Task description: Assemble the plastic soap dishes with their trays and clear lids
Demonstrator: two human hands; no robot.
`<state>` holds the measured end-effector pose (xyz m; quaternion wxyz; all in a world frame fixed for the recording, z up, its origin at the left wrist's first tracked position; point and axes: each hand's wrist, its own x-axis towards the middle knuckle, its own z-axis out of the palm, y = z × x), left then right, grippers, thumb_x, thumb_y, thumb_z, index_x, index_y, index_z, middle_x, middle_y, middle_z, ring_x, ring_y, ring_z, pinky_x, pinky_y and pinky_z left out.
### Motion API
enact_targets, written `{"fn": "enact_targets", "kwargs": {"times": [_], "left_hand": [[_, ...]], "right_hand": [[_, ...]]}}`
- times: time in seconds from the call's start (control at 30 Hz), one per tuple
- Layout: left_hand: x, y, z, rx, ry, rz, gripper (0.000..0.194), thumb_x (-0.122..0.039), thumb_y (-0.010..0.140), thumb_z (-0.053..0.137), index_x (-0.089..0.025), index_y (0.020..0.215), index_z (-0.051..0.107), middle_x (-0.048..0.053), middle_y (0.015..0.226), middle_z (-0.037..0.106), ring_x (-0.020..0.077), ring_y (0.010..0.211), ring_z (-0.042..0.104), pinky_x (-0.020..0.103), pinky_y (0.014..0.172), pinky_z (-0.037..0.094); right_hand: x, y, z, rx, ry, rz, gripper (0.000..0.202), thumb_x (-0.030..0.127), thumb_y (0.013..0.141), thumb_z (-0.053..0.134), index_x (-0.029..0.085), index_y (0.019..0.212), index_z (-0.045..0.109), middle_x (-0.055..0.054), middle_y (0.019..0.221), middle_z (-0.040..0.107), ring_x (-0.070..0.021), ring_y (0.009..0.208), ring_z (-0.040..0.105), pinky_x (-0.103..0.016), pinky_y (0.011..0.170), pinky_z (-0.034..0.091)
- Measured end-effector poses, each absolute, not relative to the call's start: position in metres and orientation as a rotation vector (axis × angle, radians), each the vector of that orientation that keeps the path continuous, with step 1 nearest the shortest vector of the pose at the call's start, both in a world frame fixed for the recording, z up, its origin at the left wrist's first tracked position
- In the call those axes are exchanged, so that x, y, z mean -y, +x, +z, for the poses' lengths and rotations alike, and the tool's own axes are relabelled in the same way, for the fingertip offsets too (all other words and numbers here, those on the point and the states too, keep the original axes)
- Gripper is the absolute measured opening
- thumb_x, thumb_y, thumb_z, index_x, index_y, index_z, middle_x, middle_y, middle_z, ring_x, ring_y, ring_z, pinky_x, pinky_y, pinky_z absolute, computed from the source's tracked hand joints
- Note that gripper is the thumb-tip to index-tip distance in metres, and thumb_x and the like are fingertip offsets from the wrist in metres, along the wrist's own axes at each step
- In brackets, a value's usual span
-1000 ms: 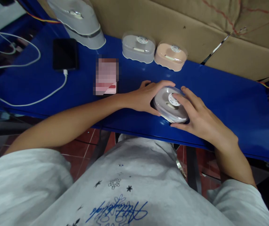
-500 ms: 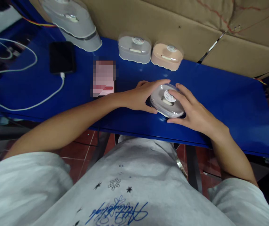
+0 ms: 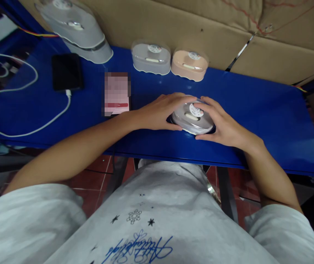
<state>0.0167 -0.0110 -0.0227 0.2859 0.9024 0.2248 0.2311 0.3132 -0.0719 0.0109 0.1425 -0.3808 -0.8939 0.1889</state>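
Observation:
An oval grey container (image 3: 187, 124) with a clear lid and a round white sticker sits on the blue table (image 3: 157, 146), between my hands. My left hand (image 3: 165, 112) grips its left end, thumb along the near side and fingers over the far edge. On the other end, my right hand (image 3: 220, 123) has its thumb at the near side and its fingers over the lid and far edge, one of them by the sticker. A pale oblong piece shows in the middle of the lid. The container's underside is hidden.
Behind stand another grey container (image 3: 151, 60) and a peach container (image 3: 189, 66). Stacked larger grey containers (image 3: 77, 33) are at the back left. A phone with a pink screen (image 3: 117, 93) and a black device (image 3: 66, 72) on a white cable lie left. Cardboard (image 3: 173, 22) borders the back.
Both hands keep hold of the container, with only small shifts of the fingers around it. The whole view has shifted slightly.

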Motion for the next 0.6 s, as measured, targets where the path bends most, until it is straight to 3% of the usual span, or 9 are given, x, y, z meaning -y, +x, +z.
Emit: {"fn": "enact_targets", "kwargs": {"times": [0.17, 0.37, 0.6], "left_hand": [[0.0115, 0.0147, -0.019, -0.6, 2.433, 0.57, 0.098, -0.068, 0.088, 0.077, -0.039, 0.17, 0.032, 0.012, 0.174, 0.041, 0.0412, 0.159, 0.038, 0.065, 0.126, 0.033], [0.0119, 0.0109, -0.0149, -0.631, 2.436, 0.452, 0.1, -0.07, 0.092, 0.071, -0.039, 0.173, 0.022, 0.011, 0.182, 0.025, 0.0429, 0.166, 0.024, 0.07, 0.13, 0.021], [0.0075, 0.0132, -0.0184, -0.57, 2.389, 0.539, 0.1, -0.075, 0.088, 0.074, -0.037, 0.171, 0.033, 0.01, 0.178, 0.035, 0.0402, 0.164, 0.032, 0.062, 0.133, 0.025]], "right_hand": [[0.074, 0.3111, 0.0097, 2.584, -1.085, 0.547, 0.101, 0.07, 0.09, 0.075, 0.035, 0.171, 0.025, -0.013, 0.177, 0.026, -0.0448, 0.163, 0.029, -0.068, 0.13, 0.033], [0.0737, 0.3118, 0.0075, 2.6, -1.092, 0.466, 0.097, 0.071, 0.091, 0.073, 0.034, 0.17, 0.029, -0.012, 0.179, 0.024, -0.0458, 0.164, 0.026, -0.071, 0.129, 0.032], [0.0739, 0.3048, 0.0086, 2.546, -1.021, 0.426, 0.085, 0.067, 0.097, 0.068, 0.031, 0.167, 0.038, -0.014, 0.174, 0.037, -0.0436, 0.16, 0.036, -0.068, 0.129, 0.035]]}}
